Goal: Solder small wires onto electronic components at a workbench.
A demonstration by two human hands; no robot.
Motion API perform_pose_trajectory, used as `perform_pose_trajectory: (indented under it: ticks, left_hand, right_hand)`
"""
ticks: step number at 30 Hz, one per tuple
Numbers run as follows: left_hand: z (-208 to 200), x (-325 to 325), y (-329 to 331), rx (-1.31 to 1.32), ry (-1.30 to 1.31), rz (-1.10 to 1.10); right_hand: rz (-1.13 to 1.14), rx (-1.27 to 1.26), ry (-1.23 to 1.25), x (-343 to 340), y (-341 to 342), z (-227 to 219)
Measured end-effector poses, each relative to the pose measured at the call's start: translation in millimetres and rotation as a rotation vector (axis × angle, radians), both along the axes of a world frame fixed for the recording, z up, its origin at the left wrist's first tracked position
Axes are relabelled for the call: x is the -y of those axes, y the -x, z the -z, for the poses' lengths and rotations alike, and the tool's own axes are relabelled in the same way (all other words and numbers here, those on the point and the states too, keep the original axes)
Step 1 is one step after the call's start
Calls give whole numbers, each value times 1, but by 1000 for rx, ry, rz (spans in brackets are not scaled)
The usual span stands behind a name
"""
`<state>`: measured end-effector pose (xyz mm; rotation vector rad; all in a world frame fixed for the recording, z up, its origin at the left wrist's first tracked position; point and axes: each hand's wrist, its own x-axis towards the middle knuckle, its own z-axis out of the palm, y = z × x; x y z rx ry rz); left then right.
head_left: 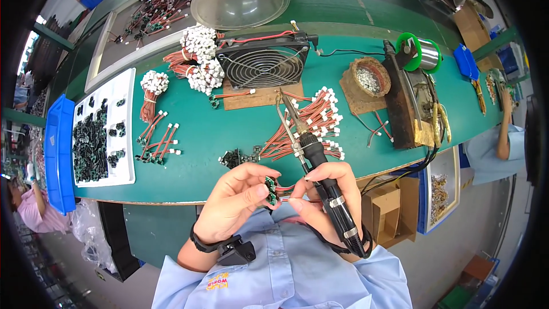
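My left hand (231,201) is closed, pinching a small green circuit board (271,191) between thumb and fingers. A red wire (285,189) runs from the board toward my right fingertips. My right hand (337,197) is wrapped around a black-handled soldering iron (312,147), whose tip points up and away over the table. The same hand's thumb and index finger meet near the wire. Just beyond my left hand lies a small pile of dark boards (239,157). Fanned out behind the iron are red-and-black wire leads (311,117) with white connectors.
A fan (264,63) stands at the back on the green table (194,183). At left are a white tray (127,163) of boards and a blue bin (60,151). Bundled leads (154,84) lie nearby. At right are a round pot (369,77) and a solder spool (426,54).
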<state>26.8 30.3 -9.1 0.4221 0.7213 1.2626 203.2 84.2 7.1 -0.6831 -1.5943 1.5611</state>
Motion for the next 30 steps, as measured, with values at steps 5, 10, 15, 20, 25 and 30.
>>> perform_pose_trajectory:
  ticks: [5,10,15,20,25,30]
  left_hand:
    - [12,1,0,233,25,48]
    - [13,1,-2,356,45,75]
    - [18,3,-2,385,13,93]
    - [15,3,-3,363,35,75]
    - [16,4,-3,335,36,67]
    - [17,6,-3,311,22,62]
  right_hand:
    - [-3,107,-97,2,5,-10]
    - [62,34,-247,1,12,-6]
    - [40,69,-229,1,11,-8]
    - [21,83,-206,1,9,-8]
    - [27,82,-230,1,9,-6]
    - [13,96,-239,1,8,-6]
